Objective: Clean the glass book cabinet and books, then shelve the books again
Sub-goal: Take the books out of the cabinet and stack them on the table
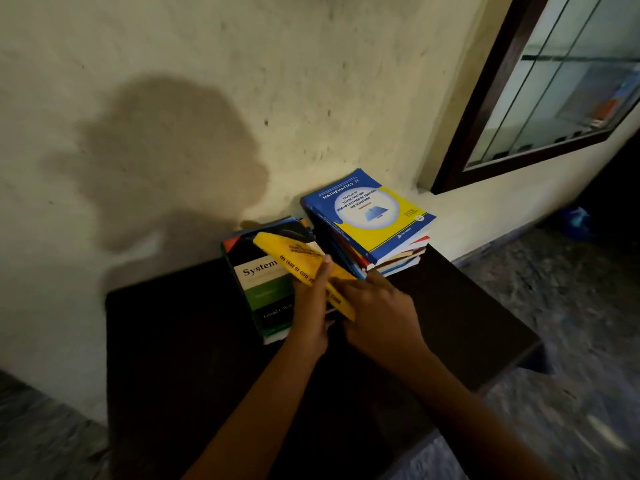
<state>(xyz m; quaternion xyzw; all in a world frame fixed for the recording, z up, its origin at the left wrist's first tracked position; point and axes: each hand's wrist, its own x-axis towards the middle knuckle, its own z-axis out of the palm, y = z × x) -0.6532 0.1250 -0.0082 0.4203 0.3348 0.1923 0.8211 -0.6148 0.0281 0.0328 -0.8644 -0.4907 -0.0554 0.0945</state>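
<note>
1. A yellow book (298, 252) with "THE CODE OF CIVIL" on its spine is held tilted above the left pile of books, between both hands.
2. The left hand (311, 306) grips this book from below; its fingers are curled round the spine and the thumb points up.
3. The right hand (377, 306) lies against the right side of the same book. Its fingertips are hidden behind the cover, so I cannot tell if they pinch it.
4. Under the yellow book lies a book titled "System" (256, 282), on a dark table (173, 341) against the wall.
5. Just beside it stands a higher pile, with a blue and yellow "MATHEMATICS II" book (370, 216) on top.
6. The glass cabinet (568, 84), with a dark wooden frame, is at the upper right.
</note>
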